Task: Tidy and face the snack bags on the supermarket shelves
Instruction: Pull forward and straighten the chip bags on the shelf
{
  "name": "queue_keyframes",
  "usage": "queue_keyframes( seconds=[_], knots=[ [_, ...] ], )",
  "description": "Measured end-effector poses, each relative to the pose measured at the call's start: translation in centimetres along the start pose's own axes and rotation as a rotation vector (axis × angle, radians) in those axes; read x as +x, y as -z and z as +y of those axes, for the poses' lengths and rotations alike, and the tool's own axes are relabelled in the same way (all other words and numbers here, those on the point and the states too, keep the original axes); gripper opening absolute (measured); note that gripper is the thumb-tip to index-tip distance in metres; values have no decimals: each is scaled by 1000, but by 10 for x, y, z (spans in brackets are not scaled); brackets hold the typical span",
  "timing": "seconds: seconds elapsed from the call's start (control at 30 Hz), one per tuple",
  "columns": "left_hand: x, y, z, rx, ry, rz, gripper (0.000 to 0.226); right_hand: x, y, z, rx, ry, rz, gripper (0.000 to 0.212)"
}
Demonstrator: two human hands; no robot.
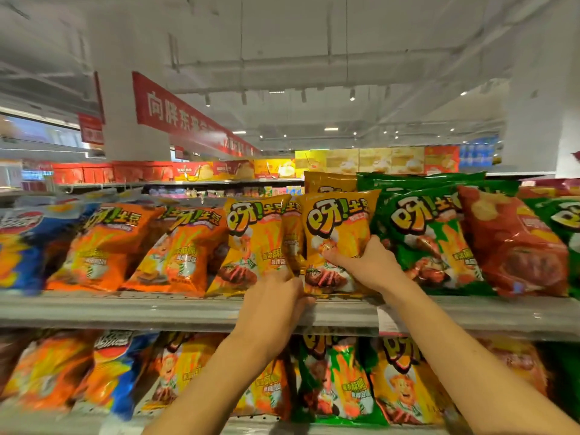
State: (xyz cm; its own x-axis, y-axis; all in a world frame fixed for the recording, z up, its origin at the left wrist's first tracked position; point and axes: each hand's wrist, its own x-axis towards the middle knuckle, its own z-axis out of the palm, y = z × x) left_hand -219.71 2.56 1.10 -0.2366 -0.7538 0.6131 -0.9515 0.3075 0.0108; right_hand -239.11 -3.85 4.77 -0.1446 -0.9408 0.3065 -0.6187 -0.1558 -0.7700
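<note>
Two yellow snack bags stand upright in the middle of the upper shelf (157, 312). My right hand (364, 262) grips the right yellow bag (337, 224) at its lower half, thumb across the front. My left hand (276, 296) holds the bottom corner of the left yellow bag (254, 240) at the shelf's front edge. Orange bags (103, 246) lean to the left of them. Green bags (420, 233) and a red bag (514, 243) stand to the right.
A blue bag (22, 243) lies at the far left of the upper shelf. The lower shelf holds more orange, blue, yellow and green bags (339, 384). Behind the shelf top are boxed goods (373, 160), a red banner (179, 111) and a white pillar (135, 120).
</note>
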Motion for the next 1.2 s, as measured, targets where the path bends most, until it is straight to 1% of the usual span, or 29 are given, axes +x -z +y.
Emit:
queue_keyframes(
  seconds=[0.1,0.23,0.33,0.43,0.53,0.6,0.77,0.83,0.9,0.97,1.07,1.13,1.2],
  knots=[
    [0,-4,-2,-39,-8,24,29,6,-1,5,57,-29,-53,114],
    [1,-8,-2,-75,-15,77,32,2,1,3,46,-39,-80,118],
    [1,-10,-1,-114,-16,105,34,-8,5,-1,-26,-38,-66,125],
    [1,-12,2,-130,-10,145,33,-23,14,-3,-147,12,-10,121],
    [4,-13,17,-200,-25,276,30,-40,28,-1,-206,72,96,100],
    [9,-13,35,-306,-38,348,27,-49,41,5,-203,104,150,86],
    [29,-17,98,-631,-13,353,17,-60,97,37,-56,100,218,52],
    [37,-20,127,-729,-5,341,12,-62,124,58,-22,74,258,46],
    [46,-25,161,-780,-8,327,11,-62,155,85,23,38,296,40],
    [56,-32,197,-818,31,315,10,-60,189,115,70,8,337,34],
    [73,-44,256,-879,132,313,21,-60,243,159,121,-30,358,29],
    [84,-50,295,-894,183,308,39,-59,278,187,94,-44,390,30],
    [96,-54,327,-890,229,285,63,-56,309,214,47,-36,434,32]
  ],
)
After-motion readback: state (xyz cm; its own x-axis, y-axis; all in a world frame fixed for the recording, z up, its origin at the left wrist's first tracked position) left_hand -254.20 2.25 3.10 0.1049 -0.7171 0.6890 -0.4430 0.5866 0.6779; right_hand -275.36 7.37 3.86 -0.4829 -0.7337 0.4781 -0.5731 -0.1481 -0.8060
